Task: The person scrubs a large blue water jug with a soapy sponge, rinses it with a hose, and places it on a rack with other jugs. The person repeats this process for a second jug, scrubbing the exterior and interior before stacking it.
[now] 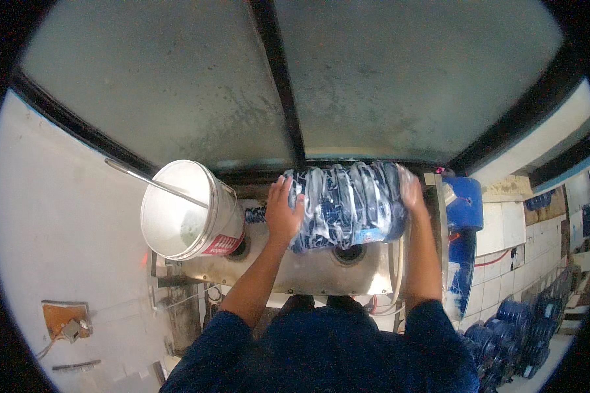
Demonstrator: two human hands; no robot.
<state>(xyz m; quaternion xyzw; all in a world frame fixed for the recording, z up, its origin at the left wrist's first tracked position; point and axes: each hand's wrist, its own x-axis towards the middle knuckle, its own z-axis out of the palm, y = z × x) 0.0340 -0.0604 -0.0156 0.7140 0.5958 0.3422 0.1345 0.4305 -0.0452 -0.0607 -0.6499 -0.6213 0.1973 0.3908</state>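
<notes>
A large blue water jug lies on its side across the steel counter, its ribbed body streaked with white soap foam. Its narrow neck points left, toward the bucket. My left hand is pressed round the shoulder end, thumb toward the body of the jug. At the opposite end, my right hand grips the base, its fingers slightly blurred. The jug is held between both hands. Beside the neck stands a white bucket with a metal rod-like handle leaning out of it.
The steel counter has round openings, one below the jug. Dark-framed glass panes rise behind it. A blue barrel stands to the right. Several blue jugs sit on the floor at lower right.
</notes>
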